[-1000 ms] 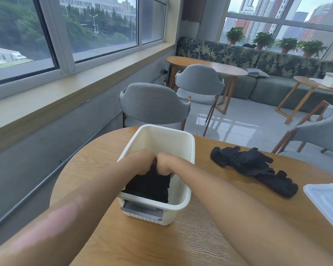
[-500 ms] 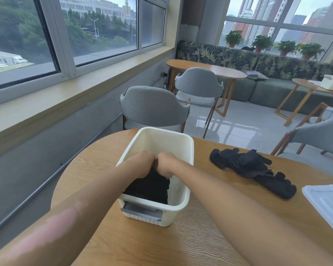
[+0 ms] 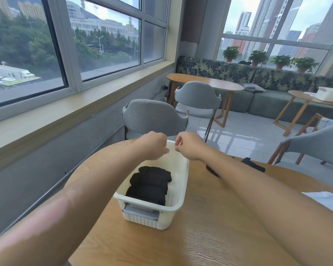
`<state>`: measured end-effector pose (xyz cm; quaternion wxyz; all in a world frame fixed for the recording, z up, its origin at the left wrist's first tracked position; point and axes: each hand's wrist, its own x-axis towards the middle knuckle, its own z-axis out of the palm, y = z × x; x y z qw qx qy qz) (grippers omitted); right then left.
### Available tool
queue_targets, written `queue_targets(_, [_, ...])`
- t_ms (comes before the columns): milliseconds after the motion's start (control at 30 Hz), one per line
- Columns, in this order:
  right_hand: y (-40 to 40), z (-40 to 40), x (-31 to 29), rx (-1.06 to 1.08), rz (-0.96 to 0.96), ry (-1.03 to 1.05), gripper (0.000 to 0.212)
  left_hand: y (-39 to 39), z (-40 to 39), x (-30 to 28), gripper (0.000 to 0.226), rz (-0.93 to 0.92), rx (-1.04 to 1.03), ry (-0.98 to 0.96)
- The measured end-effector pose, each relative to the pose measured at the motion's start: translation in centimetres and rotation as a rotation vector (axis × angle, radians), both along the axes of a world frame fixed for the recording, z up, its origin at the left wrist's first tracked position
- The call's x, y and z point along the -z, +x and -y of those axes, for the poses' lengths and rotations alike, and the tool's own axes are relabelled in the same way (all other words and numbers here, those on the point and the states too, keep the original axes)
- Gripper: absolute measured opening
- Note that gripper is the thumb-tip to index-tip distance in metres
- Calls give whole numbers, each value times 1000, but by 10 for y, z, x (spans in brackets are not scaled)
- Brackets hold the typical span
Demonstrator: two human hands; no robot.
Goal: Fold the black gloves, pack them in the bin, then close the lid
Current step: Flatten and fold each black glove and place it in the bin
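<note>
1. Two hands hover above the far end of the bin: your left hand (image 3: 155, 145) and right hand (image 3: 188, 145) are side by side, fingers curled in loosely, and neither holds anything.
2. Below them the white bin (image 3: 178, 203) holds the folded black gloves (image 3: 150, 186), stacked in a neat bundle toward its left side. That part of the packing looks done.
3. More black gloves (image 3: 253, 165) lie on the table to the right of the bin, mostly hidden behind your right forearm, so folding and packing are probably not finished.
4. At the right edge, near your right arm, a white flat piece shows that is likely the lid (image 3: 327, 201); the bin is open, so closing it is left.
5. Everything sits on a round wooden table (image 3: 210, 242) with a visible grain.
6. Beyond it are a grey chair (image 3: 152, 117), more tables and chairs, a leaf-patterned bench (image 3: 238, 71), potted plants on the sill and large windows.
</note>
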<state>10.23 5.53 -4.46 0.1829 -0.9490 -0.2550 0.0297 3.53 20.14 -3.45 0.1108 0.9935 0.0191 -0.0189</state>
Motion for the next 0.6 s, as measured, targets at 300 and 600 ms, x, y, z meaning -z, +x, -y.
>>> queue_targets(300, [-16, 89, -7, 84, 11, 4, 2, -3, 76, -5, 27, 91, 112, -67])
queue_targets(600, [-42, 185, 64, 205, -86, 53, 3, -13, 157, 53, 25, 22, 205, -95])
